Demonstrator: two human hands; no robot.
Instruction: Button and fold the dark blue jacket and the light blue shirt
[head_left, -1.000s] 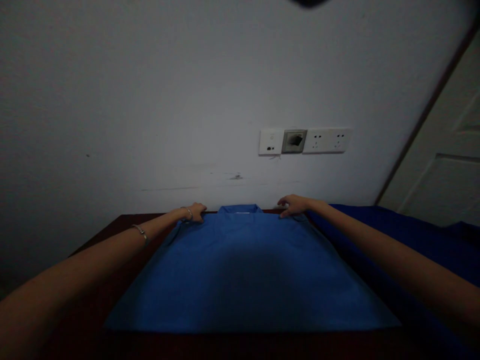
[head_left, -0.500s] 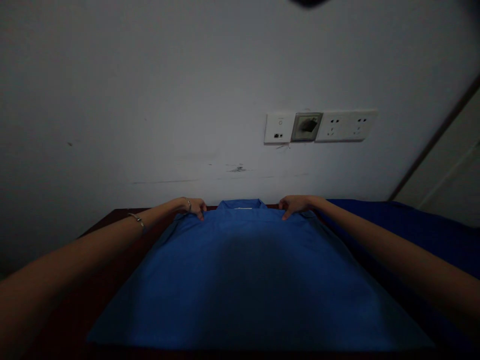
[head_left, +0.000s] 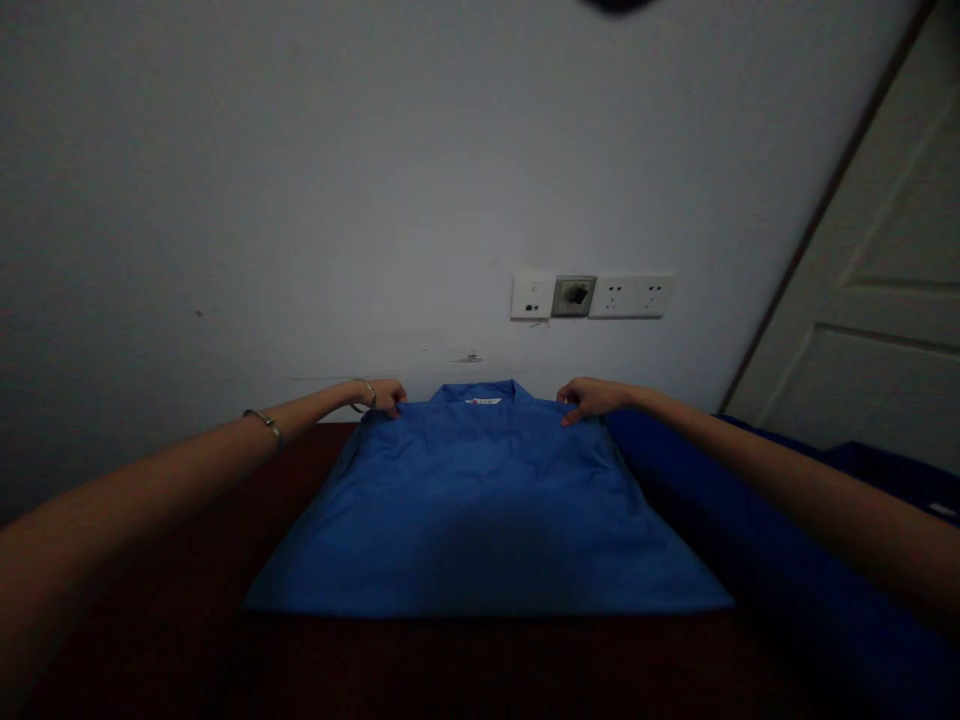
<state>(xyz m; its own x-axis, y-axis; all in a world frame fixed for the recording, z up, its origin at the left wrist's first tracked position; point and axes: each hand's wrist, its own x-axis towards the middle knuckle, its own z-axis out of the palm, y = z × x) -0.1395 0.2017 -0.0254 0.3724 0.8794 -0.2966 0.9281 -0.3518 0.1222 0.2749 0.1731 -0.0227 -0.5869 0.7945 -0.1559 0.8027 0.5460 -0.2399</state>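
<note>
Shirt (head_left: 487, 480) spread over dark red tabletop (head_left: 480, 665); I see left hand (head_left: 386, 396) and right hand (head_left: 589, 398) each pinched closed on its shoulders (head_left: 417, 414). Step, I judge: straightening; next move calls for even tension.

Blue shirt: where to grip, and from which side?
I'd pinch the blue shirt at both shoulders, either side of the collar, coming in from the outer sides. It lies spread with its collar toward the wall, fabric widening from there, so paired holds should keep it level. The left hand and right hand pinch there now.
</note>
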